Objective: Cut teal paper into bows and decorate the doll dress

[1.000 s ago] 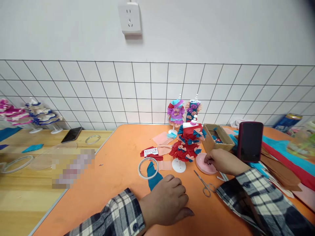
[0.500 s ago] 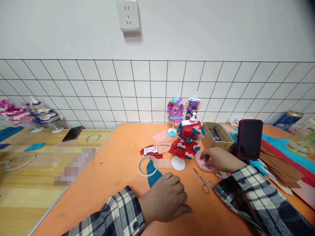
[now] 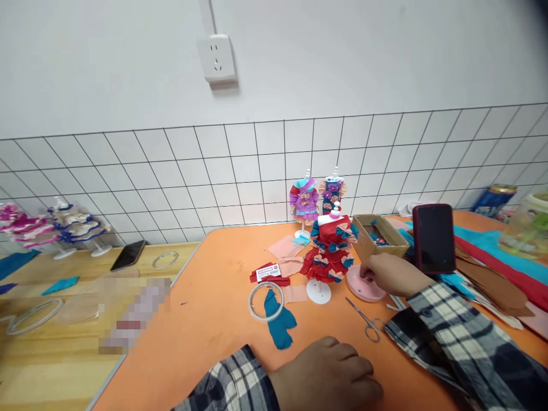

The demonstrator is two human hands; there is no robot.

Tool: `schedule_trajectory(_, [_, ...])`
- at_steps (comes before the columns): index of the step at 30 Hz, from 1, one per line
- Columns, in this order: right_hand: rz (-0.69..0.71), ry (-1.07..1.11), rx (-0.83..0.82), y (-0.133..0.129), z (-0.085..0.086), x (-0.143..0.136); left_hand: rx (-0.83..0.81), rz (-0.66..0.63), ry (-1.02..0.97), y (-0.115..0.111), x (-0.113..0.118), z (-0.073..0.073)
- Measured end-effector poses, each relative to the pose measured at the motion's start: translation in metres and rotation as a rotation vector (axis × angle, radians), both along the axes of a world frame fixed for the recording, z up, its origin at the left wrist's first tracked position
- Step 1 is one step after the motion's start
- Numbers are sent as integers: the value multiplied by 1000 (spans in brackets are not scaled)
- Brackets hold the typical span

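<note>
My right hand (image 3: 391,275) reaches onto a round pink dish (image 3: 366,284), fingertips pinched at its surface; anything between them is too small to name. My left hand (image 3: 327,374) lies palm down near the front of the orange table, fingers bent and partly together, and what is under it is hidden. Scissors (image 3: 366,321) lie between my hands. A small dress form in a red dress with blue and pink bows (image 3: 329,251) stands left of the dish. A clear ring (image 3: 252,292) overlaps a blue fabric piece (image 3: 280,330).
A cardboard box (image 3: 387,242), a phone standing upright (image 3: 434,238) and fabric strips (image 3: 492,279) are at the right. Two more dressed forms stand behind the red one. Another phone (image 3: 128,255) lies on the wooden table (image 3: 43,365) at left.
My left hand has moved right and toward me, uncovering more of the blue fabric. My right hand remains at the pink dish. The view has tilted slightly.
</note>
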State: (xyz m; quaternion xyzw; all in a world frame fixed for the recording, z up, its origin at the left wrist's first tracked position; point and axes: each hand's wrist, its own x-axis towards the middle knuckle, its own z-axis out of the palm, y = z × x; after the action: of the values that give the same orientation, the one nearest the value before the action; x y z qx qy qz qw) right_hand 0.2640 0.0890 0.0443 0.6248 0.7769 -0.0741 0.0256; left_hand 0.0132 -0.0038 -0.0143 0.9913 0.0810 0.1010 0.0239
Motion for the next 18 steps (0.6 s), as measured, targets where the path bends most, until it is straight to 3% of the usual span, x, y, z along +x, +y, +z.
schedule_trajectory(4, [16, 17, -54, 4, -12, -2, 16, -17, -5, 2, -2, -2])
schedule_trajectory(12, [-6, 9, -40, 2, -3, -5, 30, -21, 8, 2, -3, 4])
schedule_trajectory(18, [55, 64, -31, 3, -3, 2, 9, -10, 28, 3, -2, 7])
